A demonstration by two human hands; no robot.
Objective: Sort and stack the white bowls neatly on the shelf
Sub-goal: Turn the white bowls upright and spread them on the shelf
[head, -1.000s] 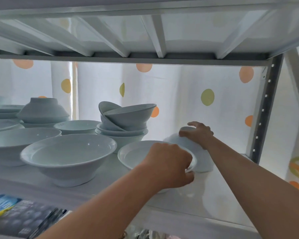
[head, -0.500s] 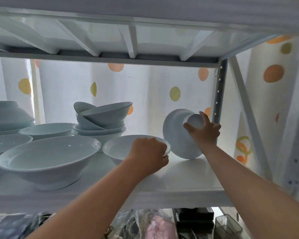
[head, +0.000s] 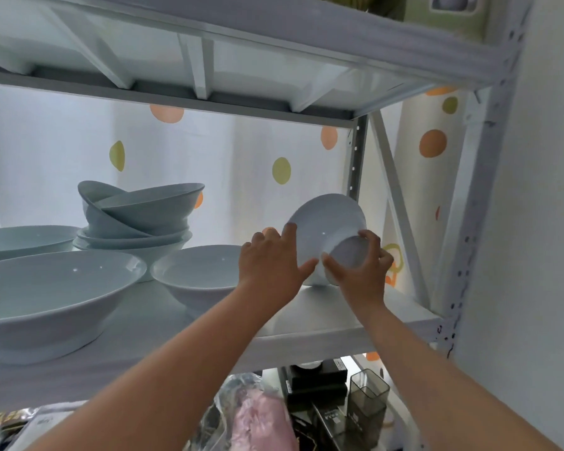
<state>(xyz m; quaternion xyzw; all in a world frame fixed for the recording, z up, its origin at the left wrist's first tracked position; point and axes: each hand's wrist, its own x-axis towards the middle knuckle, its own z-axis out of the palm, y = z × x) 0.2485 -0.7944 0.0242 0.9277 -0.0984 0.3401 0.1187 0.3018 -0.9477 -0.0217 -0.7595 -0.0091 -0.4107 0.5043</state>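
White metal shelf [head: 339, 307] in front of a pale curtain [head: 241, 151] with orange and green dots. I see the underside of the upper shelf [head: 274, 37] close overhead.

- Bowl [head: 326, 219]: white, tipped on its side at the right end of the shelf, foot toward me, mouth facing back and left. Its lower edge is down at the board; I cannot tell whether it touches.
- Right hand [head: 362, 275]: fingers and thumb curled round the bowl's foot ring, holding it.
- Left hand [head: 271, 265]: spread wide, fingers fairly straight, laid against the bowl's outer wall, thumb under its lower side.
- Room: the post [head: 355, 157] and slanted brace [head: 394, 203] stand just right of the bowl, so that side is tight. A bare strip of board runs from the bowl to the front edge.
- Left of the hands: a mid bowl [head: 196, 271] just beside the left wrist; a wide bowl [head: 46, 294] near the front edge; behind them a crooked stack [head: 137, 216], its top bowls tilted; a back bowl [head: 23, 237] at far left.
- Below: black boxes [head: 316, 379], a clear tub [head: 368, 398], a pink bag [head: 258, 421].
- Writing: small labels on the boxes and yellow letters at bottom left are too blurred for me to read.
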